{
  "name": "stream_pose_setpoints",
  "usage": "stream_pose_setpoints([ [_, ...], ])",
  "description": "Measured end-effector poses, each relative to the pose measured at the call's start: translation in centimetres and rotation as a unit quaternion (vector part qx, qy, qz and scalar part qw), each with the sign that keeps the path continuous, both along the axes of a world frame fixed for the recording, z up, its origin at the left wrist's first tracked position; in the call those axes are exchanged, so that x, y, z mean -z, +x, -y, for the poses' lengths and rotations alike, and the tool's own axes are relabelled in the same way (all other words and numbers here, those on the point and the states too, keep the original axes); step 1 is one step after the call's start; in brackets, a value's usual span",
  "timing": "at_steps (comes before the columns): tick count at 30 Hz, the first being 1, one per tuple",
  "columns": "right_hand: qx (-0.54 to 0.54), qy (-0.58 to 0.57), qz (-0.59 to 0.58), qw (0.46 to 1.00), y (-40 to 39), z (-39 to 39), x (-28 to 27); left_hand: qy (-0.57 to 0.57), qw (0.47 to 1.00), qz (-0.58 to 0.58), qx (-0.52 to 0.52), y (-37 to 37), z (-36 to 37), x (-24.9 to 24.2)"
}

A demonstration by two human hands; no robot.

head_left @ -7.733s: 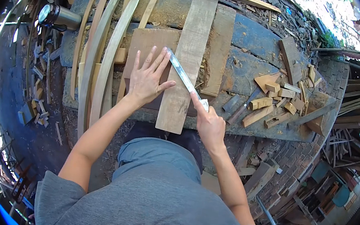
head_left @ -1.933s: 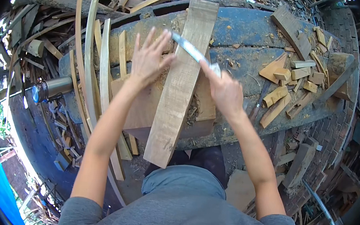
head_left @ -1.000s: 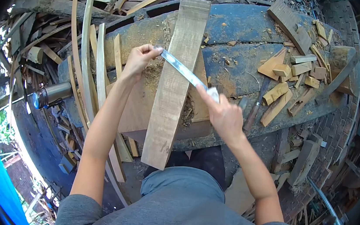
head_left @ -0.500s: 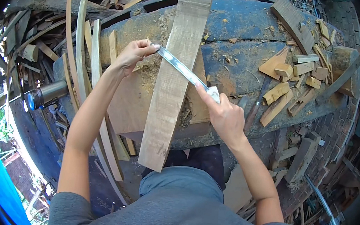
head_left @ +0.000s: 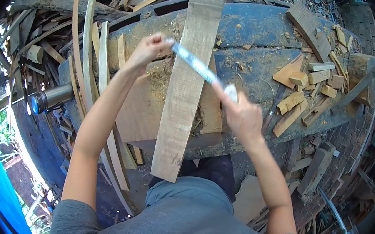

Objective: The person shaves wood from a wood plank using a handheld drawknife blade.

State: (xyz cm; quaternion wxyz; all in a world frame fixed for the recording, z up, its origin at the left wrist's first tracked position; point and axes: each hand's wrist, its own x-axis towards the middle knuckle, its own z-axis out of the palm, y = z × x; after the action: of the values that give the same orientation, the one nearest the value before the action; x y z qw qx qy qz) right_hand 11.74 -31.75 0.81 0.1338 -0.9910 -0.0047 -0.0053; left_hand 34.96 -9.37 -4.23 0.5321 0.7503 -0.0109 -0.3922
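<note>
A long wooden board [head_left: 183,93] lies lengthwise on a wooden block [head_left: 139,116], its near end by my waist. A flat metal blade [head_left: 196,65] slants across the board, blurred by motion. My left hand [head_left: 151,51] pinches its far left end, beside the board's left edge. On the right, my right hand [head_left: 243,118] is wrapped round the blade's other end, where something white [head_left: 231,92] shows, with a finger stretched along the metal. Whether the blade touches the board I cannot tell.
Offcuts [head_left: 291,102] and a wooden mallet-like block [head_left: 361,71] lie on the right of the blue worn bench [head_left: 251,28]. Long curved strips [head_left: 87,38] lean at the left, near a metal flask [head_left: 52,97]. Scrap wood [head_left: 48,4] is piled behind.
Both hands and the blade have shifted slightly right in view; my left hand is a little higher, my right hand a little lower. The board appears slightly further right as the view moved.
</note>
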Motion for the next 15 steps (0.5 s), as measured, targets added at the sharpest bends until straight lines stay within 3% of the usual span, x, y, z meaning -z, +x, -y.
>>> stream_pose_setpoints([
  [5,-0.011,-0.07,0.069,0.995,8.8,3.5,2.4,-0.037,0.993,0.096,-0.049,6.9,2.8,1.6],
  [7,-0.013,-0.057,0.042,0.997,7.2,2.9,2.7,-0.057,0.99,0.117,-0.05,6.1,2.4,1.5],
  [11,-0.009,0.012,0.004,1.0,0.3,0.5,0.3,-0.033,0.998,0.038,-0.037,-1.2,-0.3,0.1],
  [15,-0.028,-0.017,0.007,0.999,2.1,1.6,0.4,0.013,0.999,0.025,-0.04,0.1,0.5,0.2],
])
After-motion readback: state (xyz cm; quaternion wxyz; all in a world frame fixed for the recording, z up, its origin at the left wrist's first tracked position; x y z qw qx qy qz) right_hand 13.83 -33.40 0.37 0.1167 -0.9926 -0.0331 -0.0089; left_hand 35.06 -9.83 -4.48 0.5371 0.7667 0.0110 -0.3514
